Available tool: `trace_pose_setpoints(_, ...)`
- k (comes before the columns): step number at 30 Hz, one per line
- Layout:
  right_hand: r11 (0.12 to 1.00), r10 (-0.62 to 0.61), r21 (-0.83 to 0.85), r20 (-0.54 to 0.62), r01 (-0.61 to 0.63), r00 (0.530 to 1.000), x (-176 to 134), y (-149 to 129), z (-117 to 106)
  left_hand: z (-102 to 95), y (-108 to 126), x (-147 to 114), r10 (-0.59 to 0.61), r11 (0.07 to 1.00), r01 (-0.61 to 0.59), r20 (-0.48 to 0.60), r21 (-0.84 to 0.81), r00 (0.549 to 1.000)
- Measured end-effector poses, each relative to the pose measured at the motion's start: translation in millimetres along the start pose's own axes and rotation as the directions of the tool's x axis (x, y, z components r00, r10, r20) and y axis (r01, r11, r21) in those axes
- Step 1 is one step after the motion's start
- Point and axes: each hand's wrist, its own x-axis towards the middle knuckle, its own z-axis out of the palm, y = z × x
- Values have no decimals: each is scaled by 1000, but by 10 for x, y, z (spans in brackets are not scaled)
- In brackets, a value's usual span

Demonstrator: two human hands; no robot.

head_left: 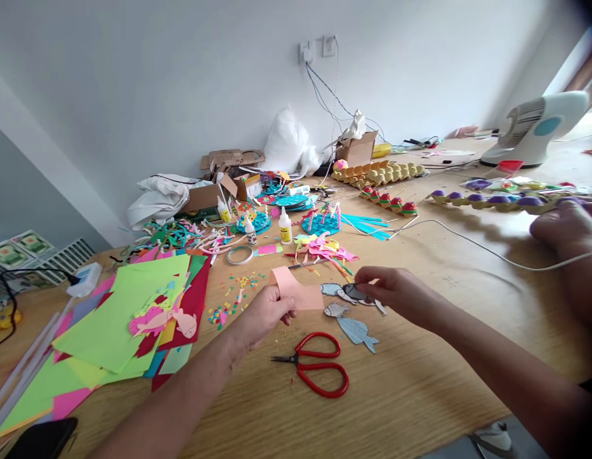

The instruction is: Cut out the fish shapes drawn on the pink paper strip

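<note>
My left hand (269, 312) is closed on a piece of peach paper (308, 297), thumb on top, with one end of the sheet curling up. To its right, my right hand (389, 287) pinches a dark grey paper fish (355, 292) just above other fish cutouts on the table. A small grey fish cutout (336, 310) and a larger blue-grey fish cutout (357, 331) lie flat between the hands and the scissors. Red-handled scissors (319, 364) rest on the wood below my hands, blades pointing left.
Coloured paper sheets (104, 325) with pink fish cutouts (185, 323) are piled at left. Glue bottles (285, 228), a tape roll (239, 255) and paper scraps (324, 247) stand beyond. Another person's hand (570, 233) touches a purple-painted egg-carton strip (491, 201). A white cable (472, 241) crosses the right side.
</note>
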Motion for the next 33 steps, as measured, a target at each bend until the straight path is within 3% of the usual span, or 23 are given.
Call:
trace_pose_setpoints(4,984,-105,149,68,94,992,-77,-315,206,39,-5,36,34,998,-34,-13,53,999)
trace_pose_setpoints(8,971,-225,87,-1,224,974,-32,-447,462,59,31,12,56,998,-57,32,30,998)
trace_pose_setpoints(15,968,-173,170,-75,183,982,80,-442,605,4,97,-139,-9,1000,10,62,-24,998)
trace_pose_setpoints(27,974,-226,-30,-86,224,970,72,-585,662,-34,33,-148,38,999,-35,78,-34,996)
trace_pose_setpoints(31,984,-166,34,-147,173,975,104,-543,625,-65,17,-148,65,998,-65,35,-1,997)
trace_pose_setpoints(33,983,-111,137,-85,122,990,139,-496,622,-86,10,-160,84,996,-84,29,9,996)
